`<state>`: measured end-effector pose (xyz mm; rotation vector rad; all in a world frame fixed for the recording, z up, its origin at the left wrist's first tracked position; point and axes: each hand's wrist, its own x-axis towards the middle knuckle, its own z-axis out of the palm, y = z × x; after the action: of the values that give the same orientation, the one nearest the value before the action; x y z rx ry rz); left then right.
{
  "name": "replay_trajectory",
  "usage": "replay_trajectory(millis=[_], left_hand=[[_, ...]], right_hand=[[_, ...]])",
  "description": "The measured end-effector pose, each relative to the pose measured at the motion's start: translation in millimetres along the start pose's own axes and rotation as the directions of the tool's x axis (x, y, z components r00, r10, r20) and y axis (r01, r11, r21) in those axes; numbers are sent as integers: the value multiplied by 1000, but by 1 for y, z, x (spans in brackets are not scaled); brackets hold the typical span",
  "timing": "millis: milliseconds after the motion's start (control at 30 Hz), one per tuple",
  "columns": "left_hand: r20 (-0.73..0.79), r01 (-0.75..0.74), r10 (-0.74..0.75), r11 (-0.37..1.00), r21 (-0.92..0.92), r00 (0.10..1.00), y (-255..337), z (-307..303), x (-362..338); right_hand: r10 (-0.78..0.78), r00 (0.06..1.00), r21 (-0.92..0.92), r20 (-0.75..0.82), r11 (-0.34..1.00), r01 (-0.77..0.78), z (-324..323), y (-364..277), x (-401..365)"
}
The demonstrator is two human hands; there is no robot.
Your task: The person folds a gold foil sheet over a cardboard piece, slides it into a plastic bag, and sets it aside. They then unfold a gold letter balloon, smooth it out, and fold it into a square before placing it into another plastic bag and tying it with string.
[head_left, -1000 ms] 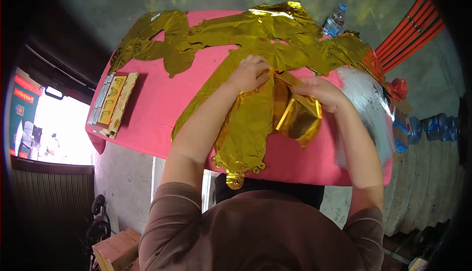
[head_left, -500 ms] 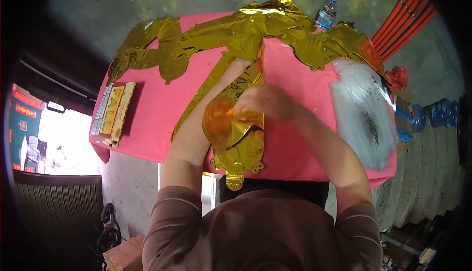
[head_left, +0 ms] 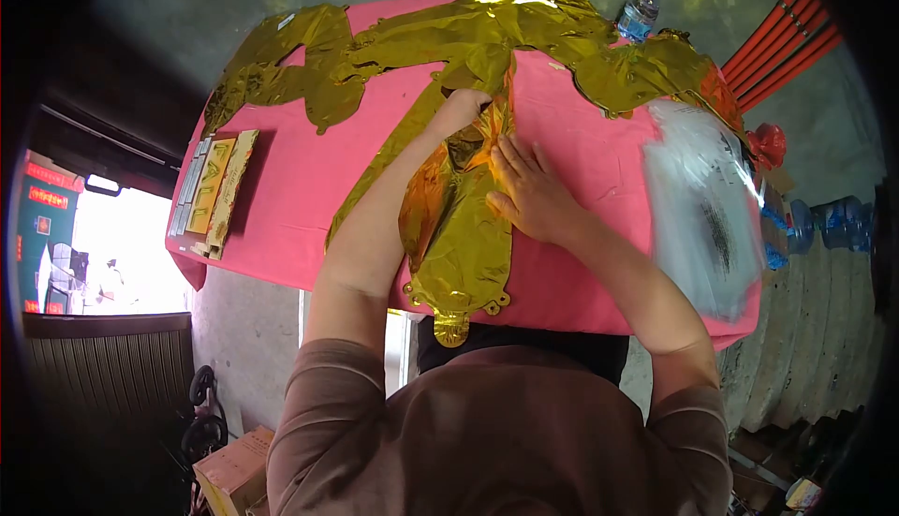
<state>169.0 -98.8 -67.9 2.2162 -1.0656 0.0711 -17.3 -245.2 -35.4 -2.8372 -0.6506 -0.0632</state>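
A flat gold foil balloon (head_left: 464, 254) lies lengthwise before me, its rounded, tabbed end overhanging the table's near edge. My left hand (head_left: 461, 111) is closed on the creased foil at the upper part of this piece, its fingertips partly hidden by folds. Spread against the crumpled right side is my right hand (head_left: 534, 188), fingers stretched out and palm down on the foil. Orange reflections show in the folds between both hands. Farther back, more joined gold foil (head_left: 506, 34) stretches across the table.
The table has a pink cloth (head_left: 581, 272). To the left stands an open box (head_left: 213, 193) with gold and silver contents. Clear plastic bags (head_left: 702, 216) lie at right, and a water bottle (head_left: 640, 10) stands at the far edge. Red tubes (head_left: 787, 43) lie beyond.
My right hand has gone from bent fingers over the foil's middle to lying flat along its right side. My left hand shows more fully now. The foil between them has bunched up.
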Motion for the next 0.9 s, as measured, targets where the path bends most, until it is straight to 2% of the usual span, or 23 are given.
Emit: replay_trajectory(millis=[167, 300, 367, 400, 467, 500, 567, 600, 633, 667, 700, 767, 800, 833, 867, 900], left_hand=[[-17, -25, 24, 998, -56, 1000, -3, 4, -1], [-27, -64, 64, 998, -12, 998, 1, 0, -2], [41, 64, -63, 998, -26, 997, 3, -3, -1], [39, 59, -58, 998, -21, 998, 8, -8, -2], [119, 298, -284, 946, -128, 951, 21, -25, -2], [47, 255, -251, 935, -248, 967, 9, -26, -1], [-126, 278, -333, 904, -326, 934, -47, -32, 1], [-157, 314, -517, 704, -637, 841, -37, -47, 1], [-113, 262, -684, 420, -869, 721, -28, -61, 1], [-252, 215, -651, 549, -807, 716, -48, -64, 4], [-258, 214, -651, 554, -805, 714, -38, -67, 3], [-222, 255, -386, 853, -455, 896, 0, -66, 1], [-149, 158, -236, 901, -405, 960, 3, -57, 3], [-158, 17, -41, 989, -148, 987, 3, -44, 6], [-116, -137, 151, 984, 116, 982, 4, -32, 10], [-124, -138, 152, 983, 119, 980, 13, -26, 13]], right_hand=[[9, 1000, 20, -15, 1000, -9, 3, -1, -1], [25, 1000, -8, -7, 1000, -25, 1, -2, -2], [12, 1000, -20, -28, 1000, -13, 4, -2, -3], [0, 999, -33, -43, 999, -1, 5, -1, -3], [-3, 999, -39, -54, 999, 1, 5, -2, -4], [-3, 998, -41, -57, 999, 0, 5, -2, -4], [0, 998, -37, -56, 999, -2, 5, -3, -3], [0, 999, -29, -51, 1000, -1, 5, -3, -3], [-2, 999, -30, -55, 1000, 0, 4, -3, -4], [9, 999, -16, -52, 1000, -10, 3, -4, -3], [19, 999, -1, -48, 1000, -19, 3, -4, -3], [13, 998, 15, -61, 1000, -12, 5, -3, -2], [12, 998, 30, -69, 1000, -9, 5, -3, -3], [8, 998, 27, -70, 1000, -6, 5, -4, -3], [11, 998, 24, -60, 1000, -10, 3, -4, -3], [14, 999, 19, -52, 1000, -13, 2, -5, -2]])
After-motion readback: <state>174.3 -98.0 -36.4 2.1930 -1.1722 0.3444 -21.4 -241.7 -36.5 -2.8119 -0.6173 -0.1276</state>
